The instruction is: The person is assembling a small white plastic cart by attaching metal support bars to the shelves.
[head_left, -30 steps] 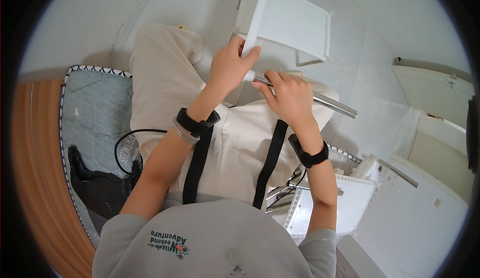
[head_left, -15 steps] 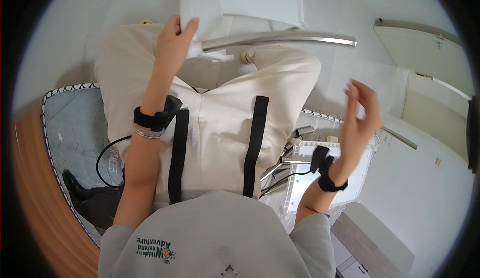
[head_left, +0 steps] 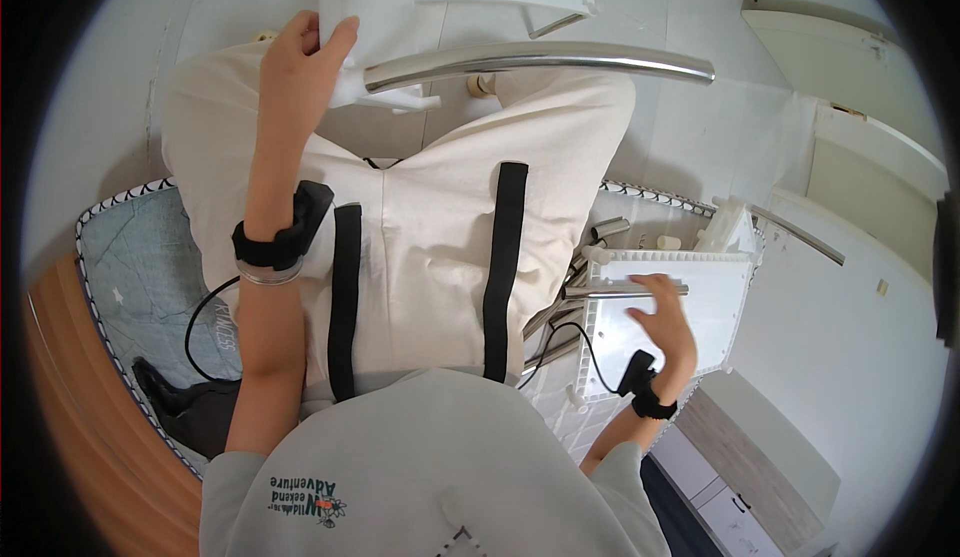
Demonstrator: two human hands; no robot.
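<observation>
My left hand (head_left: 300,69) grips the edge of a white plastic panel (head_left: 365,7), its fingers partly hidden behind it. A shiny curved metal tube (head_left: 545,57) sticks out to the right from a white fitting at the panel's corner, above my knees. At lower right, my right hand (head_left: 668,325) has thumb and fingers apart and holds nothing. It hovers over a second white panel (head_left: 690,267) with a ribbed rim, close to a thin metal tube (head_left: 610,291) lying across that panel. I cannot tell whether the fingers touch the tube.
Several more metal tubes (head_left: 610,227) lie beside my right thigh. A white plastic part (head_left: 730,227) stands at the panel's far corner. A black strap with a cable is on each wrist. A dark object (head_left: 185,407) lies on the blue cloth at left. A low cabinet (head_left: 730,497) stands at lower right.
My right hand has come down from beside my knee to the panel at lower right. My left hand, with the panel and its tube, has shifted slightly left and farther away.
</observation>
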